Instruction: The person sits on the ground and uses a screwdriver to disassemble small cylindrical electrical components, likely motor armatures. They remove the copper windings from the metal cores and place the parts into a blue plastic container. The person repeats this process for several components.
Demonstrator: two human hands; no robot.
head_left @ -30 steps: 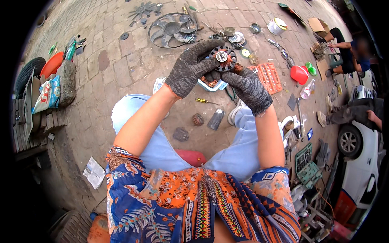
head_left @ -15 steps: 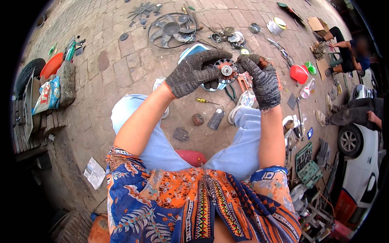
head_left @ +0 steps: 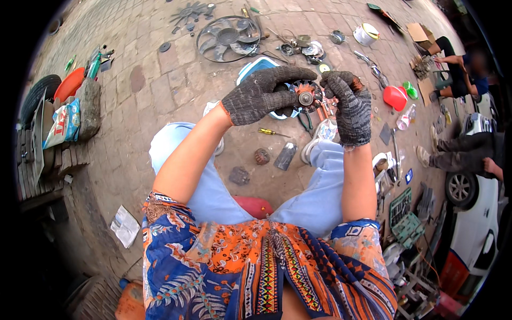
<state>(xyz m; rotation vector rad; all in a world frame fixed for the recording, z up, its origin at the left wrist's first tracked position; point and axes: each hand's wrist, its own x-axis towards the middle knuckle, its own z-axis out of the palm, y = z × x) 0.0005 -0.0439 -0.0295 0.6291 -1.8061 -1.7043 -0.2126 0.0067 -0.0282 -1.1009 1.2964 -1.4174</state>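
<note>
In dark knitted gloves, both my hands are raised over the gap between my knees. My left hand point(head_left: 256, 96) is closed around an alternator rotor point(head_left: 305, 97), a toothed round part with orange-red inside and a pale metal shaft end. Just right of it, my right hand point(head_left: 349, 109) has its fingers bent together in a pinch; whatever they hold is hidden. Partly covered by the left hand is a blue-rimmed basin point(head_left: 245, 71). Pliers point(head_left: 305, 122) lie under the rotor, and a yellow screwdriver point(head_left: 273, 132) lies below the left hand.
Between my feet lie a copper-wound round part point(head_left: 262, 156) and a dark metal cylinder point(head_left: 285, 156). Ahead are a fan point(head_left: 228, 36) and a white bucket point(head_left: 366, 34). A red bowl point(head_left: 394, 98) and a green socket case point(head_left: 400, 208) sit right. Two people are at the right edge.
My left hand has shifted slightly right with the rotor, which is now tilted so its shaft end faces lower. My right hand's fingers have curled closer together.
</note>
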